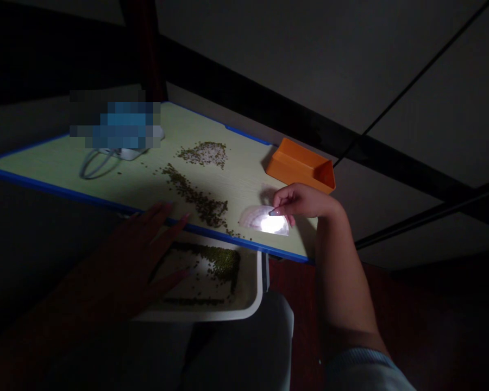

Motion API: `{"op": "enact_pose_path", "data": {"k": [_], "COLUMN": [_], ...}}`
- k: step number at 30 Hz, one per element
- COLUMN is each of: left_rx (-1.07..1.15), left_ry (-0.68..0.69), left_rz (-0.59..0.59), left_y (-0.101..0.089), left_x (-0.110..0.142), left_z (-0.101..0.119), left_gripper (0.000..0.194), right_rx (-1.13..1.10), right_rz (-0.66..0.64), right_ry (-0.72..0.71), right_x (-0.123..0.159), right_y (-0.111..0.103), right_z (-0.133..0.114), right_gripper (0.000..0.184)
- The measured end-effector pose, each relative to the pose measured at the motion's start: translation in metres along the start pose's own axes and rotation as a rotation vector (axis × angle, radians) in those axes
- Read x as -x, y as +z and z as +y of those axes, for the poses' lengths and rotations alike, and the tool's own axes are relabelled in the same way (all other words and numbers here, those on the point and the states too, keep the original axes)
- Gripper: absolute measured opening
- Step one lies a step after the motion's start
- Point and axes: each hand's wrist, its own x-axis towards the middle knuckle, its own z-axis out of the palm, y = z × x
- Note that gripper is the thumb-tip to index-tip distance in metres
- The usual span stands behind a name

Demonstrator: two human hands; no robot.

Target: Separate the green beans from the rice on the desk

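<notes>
The board (244,190) lies above the bin (252,304), partly overlapping it. The right hand (303,202) pinches the disc (264,219) over the board; the left hand (155,244), fingers spread and unclenched, is at the board's near edge.

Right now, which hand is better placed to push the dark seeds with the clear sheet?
Probably the right hand: it pinches the sheet beside the dark seeds. The left hand, spread near the board, shows no tool.
</notes>
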Motion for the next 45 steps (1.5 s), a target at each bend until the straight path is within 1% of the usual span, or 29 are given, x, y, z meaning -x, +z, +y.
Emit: {"op": "enact_pose_path", "data": {"k": [6,10,14,18,24,38,45], "left_rx": [0.005,0.003,0.008,0.017,0.014,0.026,0.021], "left_ry": [-0.009,0.002,0.008,-0.009,-0.007,-0.034,-0.014], "left_rz": [-0.028,-0.013,-0.021,-0.049,-0.028,-0.043,-0.03], "left_y": [-0.001,-0.002,-0.003,-0.003,-0.002,-0.002,-0.002], "left_x": [0.0,0.0,0.001,0.001,0.0,0.001,0.002], "left_z": [0.0,-0.001,-0.001,-0.001,-0.001,-0.002,-0.002], "left_gripper": [0.08,0.08,0.08,0.08,0.079,0.081,0.08], "right_rx": [0.024,-0.002,0.001,-0.003,0.018,0.017,0.029], "right_rz": [-0.046,-0.116,-0.163,-0.157,-0.102,-0.098,-0.12], "right_ry": [0.054,0.122,0.129,0.097,0.061,0.05,0.047], "right_x": [0.007,0.007,0.006,0.007,0.005,0.006,0.003], "right_y": [-0.008,-0.006,-0.003,-0.002,-0.002,-0.001,0.003], "right_z": [0.005,0.005,0.002,0.0,0.0,0.0,-0.001], "right_gripper": [0.011,0.011,0.013,0.013,0.014,0.012,0.011]}}
